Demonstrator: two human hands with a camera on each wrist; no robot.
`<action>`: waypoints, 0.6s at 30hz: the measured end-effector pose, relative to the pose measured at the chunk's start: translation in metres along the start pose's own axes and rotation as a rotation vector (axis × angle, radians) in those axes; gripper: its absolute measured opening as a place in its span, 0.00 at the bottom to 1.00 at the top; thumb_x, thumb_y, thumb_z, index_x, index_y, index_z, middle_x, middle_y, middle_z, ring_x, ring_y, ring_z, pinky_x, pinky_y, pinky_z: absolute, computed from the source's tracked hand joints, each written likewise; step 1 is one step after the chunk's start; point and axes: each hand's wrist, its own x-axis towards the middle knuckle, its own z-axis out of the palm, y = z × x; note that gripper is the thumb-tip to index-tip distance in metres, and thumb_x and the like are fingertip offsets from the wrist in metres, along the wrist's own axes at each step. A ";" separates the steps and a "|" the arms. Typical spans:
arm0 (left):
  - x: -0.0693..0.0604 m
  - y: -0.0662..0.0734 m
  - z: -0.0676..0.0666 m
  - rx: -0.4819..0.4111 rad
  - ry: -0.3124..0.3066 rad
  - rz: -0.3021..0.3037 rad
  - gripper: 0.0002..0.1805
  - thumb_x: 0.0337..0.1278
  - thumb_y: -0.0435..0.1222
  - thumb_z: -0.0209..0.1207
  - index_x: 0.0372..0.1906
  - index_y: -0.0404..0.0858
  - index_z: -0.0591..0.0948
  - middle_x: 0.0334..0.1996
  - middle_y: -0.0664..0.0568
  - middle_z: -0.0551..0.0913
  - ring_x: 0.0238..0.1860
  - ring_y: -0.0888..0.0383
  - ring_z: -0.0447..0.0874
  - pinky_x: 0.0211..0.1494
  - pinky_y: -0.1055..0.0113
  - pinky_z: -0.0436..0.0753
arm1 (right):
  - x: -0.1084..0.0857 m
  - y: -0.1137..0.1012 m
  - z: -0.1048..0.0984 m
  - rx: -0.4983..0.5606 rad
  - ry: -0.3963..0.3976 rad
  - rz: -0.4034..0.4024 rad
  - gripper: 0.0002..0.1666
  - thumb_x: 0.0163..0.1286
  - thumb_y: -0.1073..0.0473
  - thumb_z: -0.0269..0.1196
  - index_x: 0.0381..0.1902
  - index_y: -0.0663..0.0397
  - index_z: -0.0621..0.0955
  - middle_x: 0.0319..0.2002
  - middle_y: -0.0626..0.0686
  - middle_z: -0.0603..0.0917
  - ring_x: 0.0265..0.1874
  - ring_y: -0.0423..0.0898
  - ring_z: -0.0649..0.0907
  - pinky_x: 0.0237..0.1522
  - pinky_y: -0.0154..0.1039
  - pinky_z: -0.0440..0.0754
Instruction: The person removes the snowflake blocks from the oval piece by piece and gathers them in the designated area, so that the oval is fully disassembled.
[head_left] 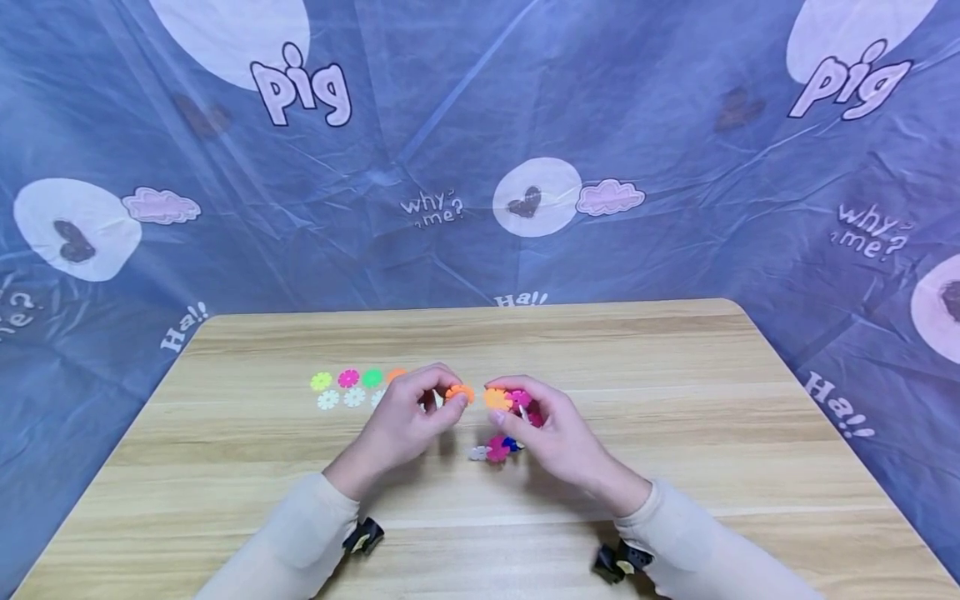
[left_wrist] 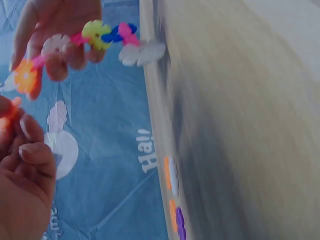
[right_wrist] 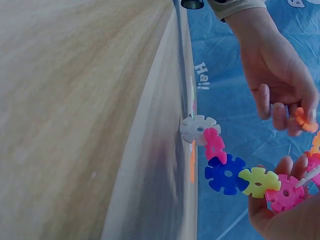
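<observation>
Between thumb and fingers, my left hand [head_left: 405, 417] pinches a single orange snowflake disc [head_left: 457, 392] with notched edges. Across a small gap, my right hand [head_left: 562, 437] grips a chain of linked discs near its orange end disc [head_left: 497, 400]. In the right wrist view the chain hangs past the fingers: a pink disc [right_wrist: 285, 193], a yellow disc [right_wrist: 259, 182], a blue disc [right_wrist: 226, 174], another pink disc [right_wrist: 215, 146] and a white disc [right_wrist: 199, 128] at the far end. The two orange discs are apart. Fingers partly cover the chain's upper part.
Loose discs lie in two rows left of centre on the wooden table [head_left: 225, 467], including yellow [head_left: 321, 381], pink [head_left: 348, 378], green [head_left: 372, 377] and white [head_left: 327, 400] ones. My left hand hides part of these rows. A blue printed cloth [head_left: 450, 108] stands behind the table.
</observation>
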 end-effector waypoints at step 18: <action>0.010 -0.003 -0.003 0.118 -0.137 -0.314 0.15 0.71 0.34 0.59 0.59 0.38 0.79 0.31 0.56 0.86 0.27 0.58 0.80 0.30 0.66 0.79 | 0.000 -0.001 -0.002 -0.028 0.016 0.034 0.20 0.71 0.54 0.66 0.59 0.46 0.80 0.38 0.51 0.81 0.32 0.48 0.78 0.35 0.36 0.78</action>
